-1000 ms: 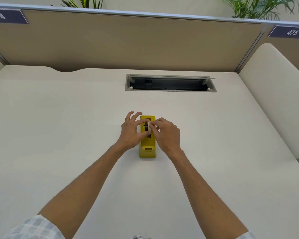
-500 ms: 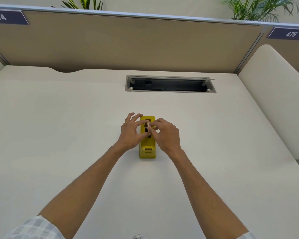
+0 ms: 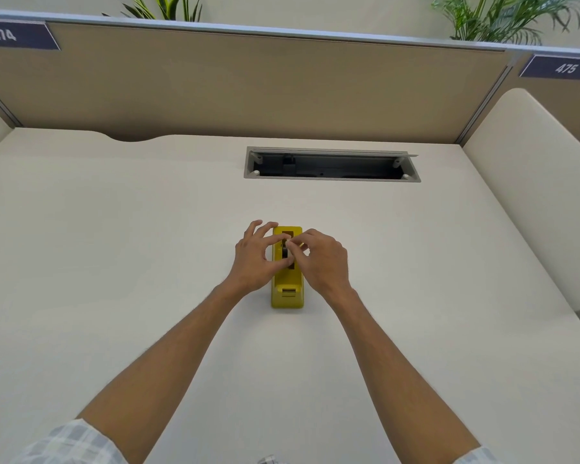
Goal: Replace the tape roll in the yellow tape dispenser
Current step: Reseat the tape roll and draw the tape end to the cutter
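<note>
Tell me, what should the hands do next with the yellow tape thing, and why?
Probably lift the roll straight up out of the slot. Both hands, the left hand and the right hand, already meet over the middle of the yellow tape dispenser, fingertips pinching at the dark tape roll that sits in its slot. How firm the pinch is, I cannot tell.

A pale desk (image 3: pixel 114 262) carries a yellow tape dispenser (image 3: pixel 287 296), near its open cable tray (image 3: pixel 332 165).
</note>
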### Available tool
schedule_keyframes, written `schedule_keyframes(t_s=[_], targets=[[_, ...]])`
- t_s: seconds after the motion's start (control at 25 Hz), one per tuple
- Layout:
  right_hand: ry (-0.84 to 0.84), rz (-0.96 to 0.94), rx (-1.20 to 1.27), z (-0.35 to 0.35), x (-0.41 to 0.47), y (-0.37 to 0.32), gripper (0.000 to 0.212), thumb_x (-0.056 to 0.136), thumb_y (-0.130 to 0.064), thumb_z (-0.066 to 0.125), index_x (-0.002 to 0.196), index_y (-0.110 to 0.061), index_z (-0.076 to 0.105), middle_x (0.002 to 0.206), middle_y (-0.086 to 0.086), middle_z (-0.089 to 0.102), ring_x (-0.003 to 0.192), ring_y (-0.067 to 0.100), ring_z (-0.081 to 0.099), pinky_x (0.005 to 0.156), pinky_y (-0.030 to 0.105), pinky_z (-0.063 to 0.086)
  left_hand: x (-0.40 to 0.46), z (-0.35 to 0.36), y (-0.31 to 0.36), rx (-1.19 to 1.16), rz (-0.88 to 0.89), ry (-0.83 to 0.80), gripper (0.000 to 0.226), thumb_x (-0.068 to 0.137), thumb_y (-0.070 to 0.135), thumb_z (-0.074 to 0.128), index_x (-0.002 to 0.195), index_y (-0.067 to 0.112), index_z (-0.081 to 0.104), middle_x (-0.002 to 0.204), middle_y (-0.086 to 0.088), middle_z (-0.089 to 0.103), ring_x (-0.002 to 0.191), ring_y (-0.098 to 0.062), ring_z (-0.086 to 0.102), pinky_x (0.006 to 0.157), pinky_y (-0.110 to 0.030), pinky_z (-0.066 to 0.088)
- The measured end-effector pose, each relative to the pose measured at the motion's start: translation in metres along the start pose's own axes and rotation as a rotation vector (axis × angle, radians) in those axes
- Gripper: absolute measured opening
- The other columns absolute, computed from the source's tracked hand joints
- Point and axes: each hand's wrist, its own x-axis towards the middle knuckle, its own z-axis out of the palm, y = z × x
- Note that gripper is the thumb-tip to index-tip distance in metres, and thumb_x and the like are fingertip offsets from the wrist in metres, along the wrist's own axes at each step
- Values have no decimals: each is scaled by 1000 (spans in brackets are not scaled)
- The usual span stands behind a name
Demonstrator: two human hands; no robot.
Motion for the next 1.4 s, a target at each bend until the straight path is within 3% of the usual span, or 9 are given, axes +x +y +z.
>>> schedule_keyframes(t_s=[0.12, 0.32, 0.52, 1.2, 1.4], targets=[[-18, -16, 5, -1, -1, 1, 22, 89, -39, 64, 96, -21, 75, 94, -7, 71, 79, 13, 66, 66, 30, 51, 0, 1, 0, -2, -6, -3, 47, 83, 42, 69, 127, 28, 60, 151, 5, 38, 146, -17, 15, 112, -51, 21], [23, 38, 45, 3, 0, 1, 19, 92, -33, 61, 92, -20, 75, 89, -6, 72, 79, 16, 65, 61, 26, 43, -1, 3, -1, -14, -14, 16, 49, 82, 44, 70, 127, 29, 60, 152, 5, 38, 146, -17, 16, 112, -51, 21], [-4, 16, 60, 1, 0, 2, 22, 90, -37, 63, 94, -20, 76, 92, -6, 72, 79, 14, 66, 65, 29, 50, -1, 2, -1, -12, -10, 20, 48, 81, 43, 71, 126, 30, 61, 151, 6, 39, 145, -16, 17, 112, -50, 20], [37, -14, 62, 3, -3, 2, 16, 92, -28, 63, 92, -19, 76, 87, -6, 70, 72, 16, 63, 58, 25, 40, 0, 4, -5, -3, -10, 22, 50, 80, 44, 71, 127, 31, 59, 151, 6, 39, 145, -17, 18, 113, -51, 20], [88, -155, -78, 0, -7, -2, 11, 87, -25, 68, 88, -18, 76, 84, -3, 70, 81, 17, 60, 53, 27, 43, 1, 4, -6, -1, -5, 29, 46, 81, 41, 71, 124, 31, 61, 150, 6, 41, 145, -17, 18, 113, -51, 19]])
